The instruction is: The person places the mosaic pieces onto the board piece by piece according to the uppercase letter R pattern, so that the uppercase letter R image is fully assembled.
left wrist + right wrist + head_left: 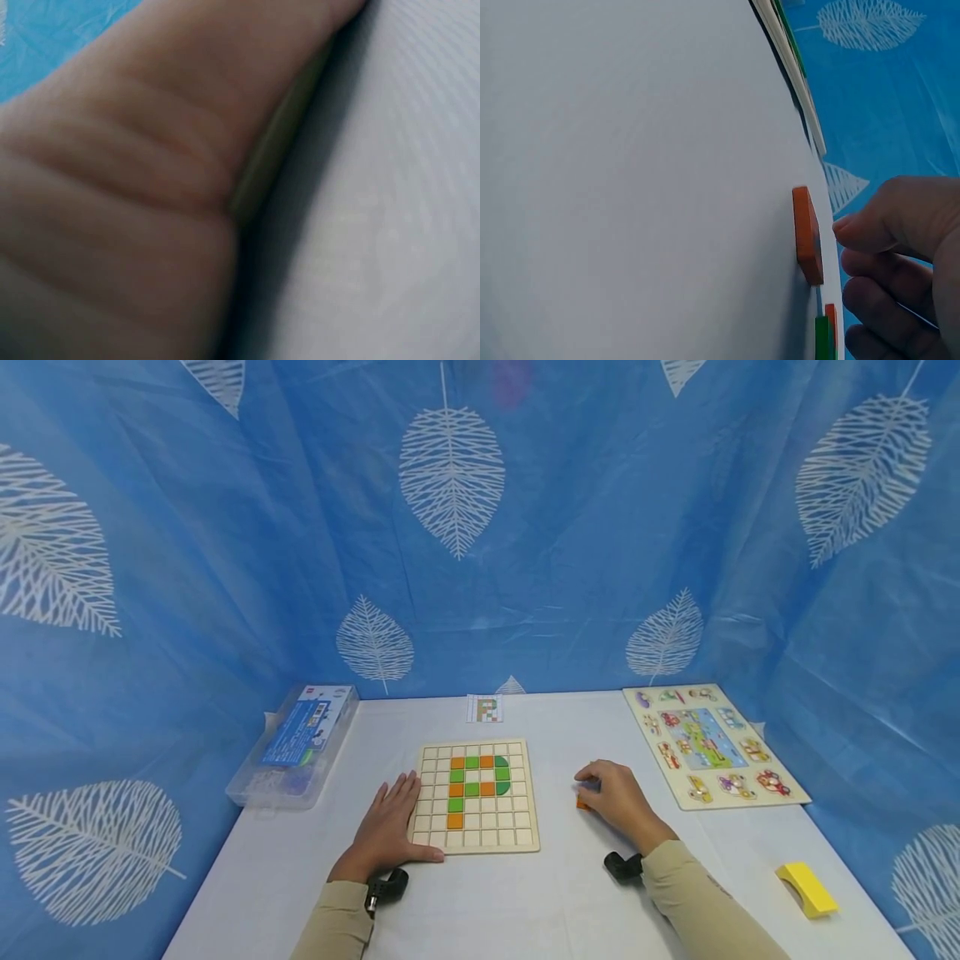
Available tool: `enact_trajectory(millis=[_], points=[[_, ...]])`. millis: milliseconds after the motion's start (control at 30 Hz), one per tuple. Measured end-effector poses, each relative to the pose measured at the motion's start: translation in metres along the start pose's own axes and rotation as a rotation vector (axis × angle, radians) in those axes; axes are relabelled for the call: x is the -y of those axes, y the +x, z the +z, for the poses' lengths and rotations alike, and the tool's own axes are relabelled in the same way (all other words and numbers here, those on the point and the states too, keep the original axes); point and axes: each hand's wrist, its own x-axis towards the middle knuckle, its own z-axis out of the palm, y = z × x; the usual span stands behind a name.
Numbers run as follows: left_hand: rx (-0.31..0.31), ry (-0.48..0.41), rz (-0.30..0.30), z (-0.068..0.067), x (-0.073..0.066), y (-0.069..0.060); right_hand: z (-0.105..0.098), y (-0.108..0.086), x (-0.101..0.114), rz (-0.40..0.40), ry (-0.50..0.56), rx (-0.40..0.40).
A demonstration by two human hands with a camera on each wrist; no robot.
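Observation:
My left hand (386,831) rests at the near left corner of a wooden grid board (531,814), fingers straight along its left side and thumb at its front edge. Orange and green tiles on the board form a P-like shape, with rounded green pieces (502,787) at its right. To the board's right, my right hand (618,797) hovers over an orange tile (806,236) on the table. Its fingers are bent and the thumb is apart from them, with nothing visible between. A green tile (822,337) and another orange tile (831,316) lie close by, partly cut off.
A small pattern card (484,708) is at the back of the white table. On the left lies a clear plastic box (300,777) with a blue label. A picture puzzle board (690,789) lies back right, and a yellow arch block (808,889) front right.

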Motion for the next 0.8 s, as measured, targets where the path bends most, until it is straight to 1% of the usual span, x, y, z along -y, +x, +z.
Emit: enact_trajectory(millis=[300,467,800], points=[[-0.022,0.007,0.009,0.003,0.001,0.000,-0.013,-0.004,-0.013,0.044,-0.030,0.013],[-0.013,-0.002,0.001,0.002,-0.001,0.001,-0.021,-0.009,-0.022,0.068,-0.040,0.009],[-0.017,-0.006,0.001,-0.001,-0.003,0.000,-0.027,-0.012,-0.030,0.080,-0.033,0.023]])
